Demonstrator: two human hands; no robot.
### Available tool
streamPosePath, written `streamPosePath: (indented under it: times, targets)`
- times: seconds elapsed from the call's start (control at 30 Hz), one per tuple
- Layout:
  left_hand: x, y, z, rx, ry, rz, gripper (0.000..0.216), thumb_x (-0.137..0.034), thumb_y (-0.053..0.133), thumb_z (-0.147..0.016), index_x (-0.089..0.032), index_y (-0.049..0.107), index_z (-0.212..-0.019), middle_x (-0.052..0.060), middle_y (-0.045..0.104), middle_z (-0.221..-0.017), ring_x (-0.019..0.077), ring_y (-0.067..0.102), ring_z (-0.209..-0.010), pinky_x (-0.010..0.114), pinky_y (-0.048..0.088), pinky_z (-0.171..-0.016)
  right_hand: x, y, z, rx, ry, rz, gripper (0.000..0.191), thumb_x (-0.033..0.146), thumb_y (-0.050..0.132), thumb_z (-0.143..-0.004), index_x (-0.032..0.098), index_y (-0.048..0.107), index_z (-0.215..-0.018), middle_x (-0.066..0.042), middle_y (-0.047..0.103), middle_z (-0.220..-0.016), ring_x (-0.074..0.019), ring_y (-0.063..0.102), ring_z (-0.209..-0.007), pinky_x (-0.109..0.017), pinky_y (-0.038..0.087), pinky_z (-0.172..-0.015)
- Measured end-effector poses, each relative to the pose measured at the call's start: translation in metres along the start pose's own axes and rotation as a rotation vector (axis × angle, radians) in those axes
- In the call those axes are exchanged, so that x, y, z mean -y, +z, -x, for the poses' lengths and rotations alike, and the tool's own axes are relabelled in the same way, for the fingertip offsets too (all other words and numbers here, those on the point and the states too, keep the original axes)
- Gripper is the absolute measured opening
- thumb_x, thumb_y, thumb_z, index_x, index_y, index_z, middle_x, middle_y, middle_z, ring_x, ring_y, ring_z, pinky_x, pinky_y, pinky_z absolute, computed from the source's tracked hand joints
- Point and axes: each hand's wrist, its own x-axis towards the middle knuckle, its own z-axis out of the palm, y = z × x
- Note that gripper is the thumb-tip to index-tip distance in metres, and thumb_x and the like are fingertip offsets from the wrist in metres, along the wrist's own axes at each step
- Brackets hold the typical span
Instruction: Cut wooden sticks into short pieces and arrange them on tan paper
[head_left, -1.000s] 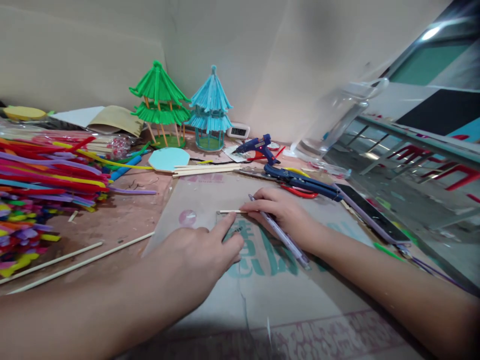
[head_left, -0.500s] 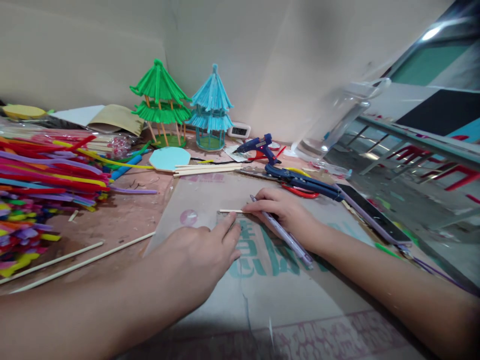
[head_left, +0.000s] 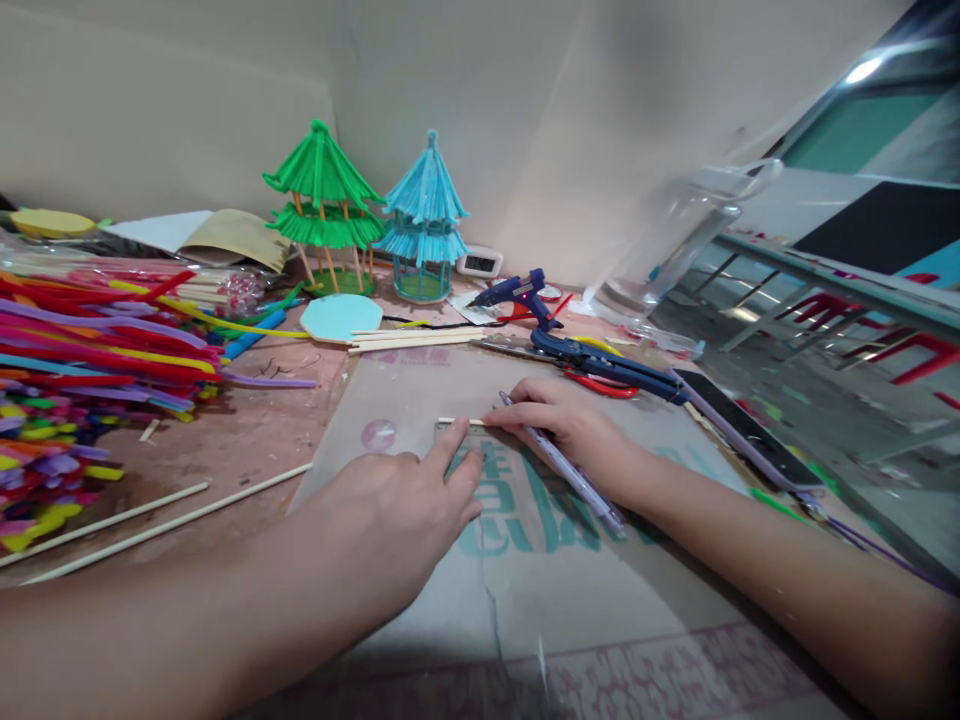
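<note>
A short thin wooden stick [head_left: 474, 422] lies crosswise on a printed cardboard sheet [head_left: 420, 390]. My left hand [head_left: 397, 510] rests palm down in front of it, index finger stretched so its tip meets the stick near the left end. The other left fingers are partly curled and hold nothing I can see. My right hand [head_left: 559, 420] has its fingertips at the stick's right end, partly covering it. A pale purple pen [head_left: 574, 475] is tucked in that same hand, slanting down to the right. Whether a clear ruler lies under the left fingertip, I cannot tell.
Green [head_left: 321, 190] and blue [head_left: 426, 210] model pavilions stand by the wall. A glue gun [head_left: 517, 292], dark-handled pliers-like cutters [head_left: 607, 365] and a phone [head_left: 750, 430] lie at the right. Colourful pipe cleaners [head_left: 97, 350] pile up left, near loose long sticks [head_left: 172, 520].
My left index fingertip has shifted slightly forward and left along the short stick. My right hand has edged slightly left, still holding the pen.
</note>
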Motion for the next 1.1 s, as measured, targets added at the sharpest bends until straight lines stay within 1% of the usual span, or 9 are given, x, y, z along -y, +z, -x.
streamPosePath:
  times: [0.17, 0.3, 0.47, 0.53, 0.63, 0.8, 0.87, 1.03, 1.1]
  targets:
    - [-0.002, 0.002, 0.0, 0.029, -0.019, -0.011, 0.047, -0.034, 0.039, -0.107, -0.018, 0.051, -0.151, 0.025, 0.053, -0.154, 0.0326, 0.077, -0.08, 0.055, 0.062, -0.076, -0.001, 0.001, 0.001, -0.002, -0.01, 0.01, 0.025, 0.024, 0.057, -0.103, 0.024, 0.078, -0.115, -0.005, 0.064, -0.093, -0.0193, 0.06, -0.084, -0.03, 0.046, -0.073]
    - [-0.004, 0.002, 0.0, 0.082, -0.016, -0.008, 0.048, -0.03, 0.043, -0.106, -0.017, 0.051, -0.151, 0.027, 0.052, -0.153, 0.0277, 0.074, -0.063, 0.051, 0.062, -0.066, -0.002, 0.002, 0.001, -0.003, -0.018, 0.005, 0.024, 0.023, 0.058, -0.102, 0.024, 0.078, -0.115, -0.005, 0.064, -0.093, -0.0192, 0.06, -0.084, -0.029, 0.045, -0.072]
    - [-0.006, 0.0, 0.001, 0.079, -0.024, -0.048, 0.051, -0.027, 0.051, -0.103, -0.019, 0.049, -0.153, 0.026, 0.052, -0.154, 0.0244, 0.073, -0.06, 0.054, 0.063, -0.073, -0.002, 0.002, 0.001, -0.009, -0.025, 0.012, 0.023, 0.022, 0.058, -0.103, 0.024, 0.077, -0.115, -0.004, 0.062, -0.091, -0.0182, 0.059, -0.082, -0.028, 0.044, -0.07]
    - [-0.006, -0.001, 0.0, 0.089, -0.029, -0.064, 0.05, -0.028, 0.053, -0.103, -0.02, 0.051, -0.152, 0.024, 0.054, -0.153, 0.0234, 0.072, -0.058, 0.055, 0.063, -0.074, -0.003, 0.002, 0.001, -0.014, -0.039, 0.015, 0.023, 0.022, 0.058, -0.103, 0.022, 0.077, -0.115, -0.004, 0.061, -0.09, -0.0182, 0.058, -0.082, -0.028, 0.043, -0.07]
    - [-0.006, -0.002, -0.001, 0.077, -0.019, -0.074, 0.05, -0.029, 0.056, -0.102, -0.019, 0.053, -0.151, 0.025, 0.058, -0.149, 0.0236, 0.072, -0.057, 0.057, 0.063, -0.076, -0.003, 0.001, 0.001, -0.016, -0.042, 0.015, 0.023, 0.021, 0.058, -0.103, 0.022, 0.077, -0.115, -0.004, 0.061, -0.091, -0.0183, 0.059, -0.083, -0.028, 0.043, -0.071]
    - [-0.006, -0.002, -0.002, 0.065, -0.01, -0.064, 0.05, -0.027, 0.056, -0.101, -0.018, 0.053, -0.15, 0.025, 0.058, -0.149, 0.025, 0.074, -0.061, 0.047, 0.063, -0.065, -0.004, 0.002, 0.001, -0.02, -0.049, 0.014, 0.022, 0.02, 0.059, -0.103, 0.022, 0.077, -0.114, -0.004, 0.061, -0.091, -0.0182, 0.059, -0.083, -0.029, 0.042, -0.072]
    - [-0.006, -0.003, -0.002, 0.091, -0.008, -0.062, 0.05, -0.028, 0.055, -0.102, -0.019, 0.053, -0.151, 0.025, 0.057, -0.15, 0.0253, 0.075, -0.062, 0.045, 0.063, -0.063, -0.004, 0.003, 0.001, -0.015, -0.043, 0.005, 0.023, 0.02, 0.058, -0.103, 0.023, 0.078, -0.114, -0.003, 0.061, -0.091, -0.0178, 0.059, -0.083, -0.029, 0.042, -0.072]
    - [-0.007, -0.009, -0.006, 0.167, -0.033, -0.043, 0.05, -0.029, 0.049, -0.105, -0.021, 0.05, -0.154, 0.024, 0.053, -0.154, 0.024, 0.074, -0.056, 0.038, 0.058, -0.048, -0.003, 0.002, 0.001, -0.002, -0.02, -0.008, 0.023, 0.021, 0.058, -0.103, 0.024, 0.078, -0.115, -0.003, 0.06, -0.091, -0.018, 0.059, -0.084, -0.029, 0.042, -0.073]
    - [-0.007, -0.01, -0.007, 0.187, -0.022, -0.048, 0.051, -0.029, 0.051, -0.104, -0.02, 0.049, -0.154, 0.024, 0.05, -0.155, 0.023, 0.074, -0.056, 0.036, 0.057, -0.047, -0.002, 0.001, 0.001, -0.012, -0.014, -0.007, 0.023, 0.021, 0.059, -0.103, 0.025, 0.078, -0.114, -0.003, 0.061, -0.09, -0.018, 0.059, -0.083, -0.029, 0.042, -0.071]
